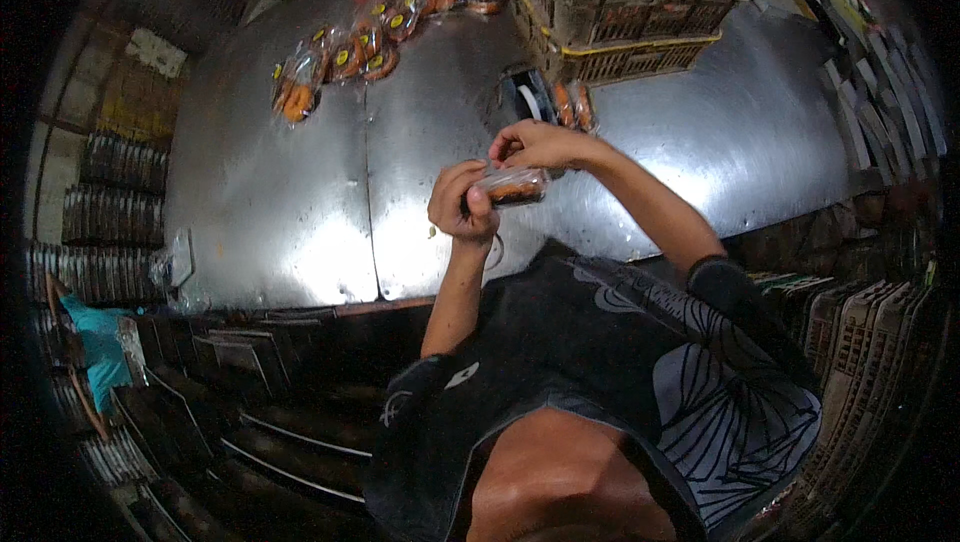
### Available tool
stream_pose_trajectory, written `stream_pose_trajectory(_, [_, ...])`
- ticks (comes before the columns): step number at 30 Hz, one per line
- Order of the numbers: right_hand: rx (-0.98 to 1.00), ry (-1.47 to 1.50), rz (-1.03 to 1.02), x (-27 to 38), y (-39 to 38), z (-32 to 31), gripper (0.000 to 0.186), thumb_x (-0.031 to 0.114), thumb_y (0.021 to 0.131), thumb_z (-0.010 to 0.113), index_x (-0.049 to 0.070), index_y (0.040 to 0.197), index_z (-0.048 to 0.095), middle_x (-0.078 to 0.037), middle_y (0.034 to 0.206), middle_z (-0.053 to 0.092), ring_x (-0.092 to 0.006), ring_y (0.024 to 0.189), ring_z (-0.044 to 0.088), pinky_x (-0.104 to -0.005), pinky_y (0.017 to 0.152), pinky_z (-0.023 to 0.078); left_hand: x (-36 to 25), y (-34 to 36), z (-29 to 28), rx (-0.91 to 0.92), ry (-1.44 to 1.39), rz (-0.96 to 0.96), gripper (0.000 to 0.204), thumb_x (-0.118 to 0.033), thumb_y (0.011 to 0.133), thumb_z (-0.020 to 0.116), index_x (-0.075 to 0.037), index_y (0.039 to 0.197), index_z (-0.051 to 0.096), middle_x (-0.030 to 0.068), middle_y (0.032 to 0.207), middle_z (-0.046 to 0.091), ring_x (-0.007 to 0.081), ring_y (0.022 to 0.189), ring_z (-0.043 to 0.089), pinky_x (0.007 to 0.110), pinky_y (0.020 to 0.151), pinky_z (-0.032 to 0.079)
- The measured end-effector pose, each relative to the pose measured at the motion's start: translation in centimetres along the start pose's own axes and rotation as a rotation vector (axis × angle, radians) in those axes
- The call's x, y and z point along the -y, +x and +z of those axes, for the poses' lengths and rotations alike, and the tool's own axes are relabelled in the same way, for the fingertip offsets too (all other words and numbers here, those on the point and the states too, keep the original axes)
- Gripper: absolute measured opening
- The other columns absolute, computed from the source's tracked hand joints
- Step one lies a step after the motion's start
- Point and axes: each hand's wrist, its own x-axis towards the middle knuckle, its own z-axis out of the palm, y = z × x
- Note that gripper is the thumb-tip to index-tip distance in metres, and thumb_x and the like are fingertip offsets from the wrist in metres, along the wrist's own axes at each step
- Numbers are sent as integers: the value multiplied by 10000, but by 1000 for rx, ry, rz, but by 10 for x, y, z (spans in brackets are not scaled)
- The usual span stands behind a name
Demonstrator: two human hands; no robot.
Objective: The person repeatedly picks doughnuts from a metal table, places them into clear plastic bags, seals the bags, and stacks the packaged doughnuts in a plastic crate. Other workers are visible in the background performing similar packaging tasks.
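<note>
1. My left hand (458, 204) holds a small clear packet (524, 188), fingers curled behind it and thumb pressed on the near side.
2. My right hand (543, 145) is bent over the packet's upper edge, fingertips drawn close together; the view is small and blurred there, so I cannot tell whether they pinch the film.
3. The packet is in front of my chest, above the steel table (270, 177). To work it well, I judge, the left grip should be firm but light, and the film kept taut without squashing the contents.
4. The wrap is thin, glossy and crinkled around something oblong, orange-brown.
5. Beyond are rounded, bagged brown pieces (378, 34), stacked lattice-sided plastic crates (640, 27) and a dark box with a white curved band (527, 97).
</note>
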Motion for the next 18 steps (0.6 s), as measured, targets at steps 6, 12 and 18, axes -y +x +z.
stream_pose_trajectory(6, [-278,86,-257,4,-12,15,496,237,695,698,-50,1044,492,-107,890,609,-158,819,570,-266,702,448,14,7,5,-42,210,-418,388,-309,896,389,23,741,519,102,647,569,165,597,551,279,548,450])
stream_pose_trajectory(12, [-632,-64,-44,-24,-28,33,569,334,737,608,-17,1145,424,-163,1050,553,-326,877,568,-392,816,437,25,1,21,-16,152,-542,384,-334,876,444,34,889,553,124,746,591,181,649,573,300,626,466])
stream_pose_trajectory(18, [-737,1630,-263,-94,-33,11,365,215,773,525,36,1085,465,-94,1003,537,-227,914,541,-369,741,484,51,-46,49,284,-252,-777,531,-394,888,361,18,1223,362,196,1174,454,266,1110,435,383,940,322])
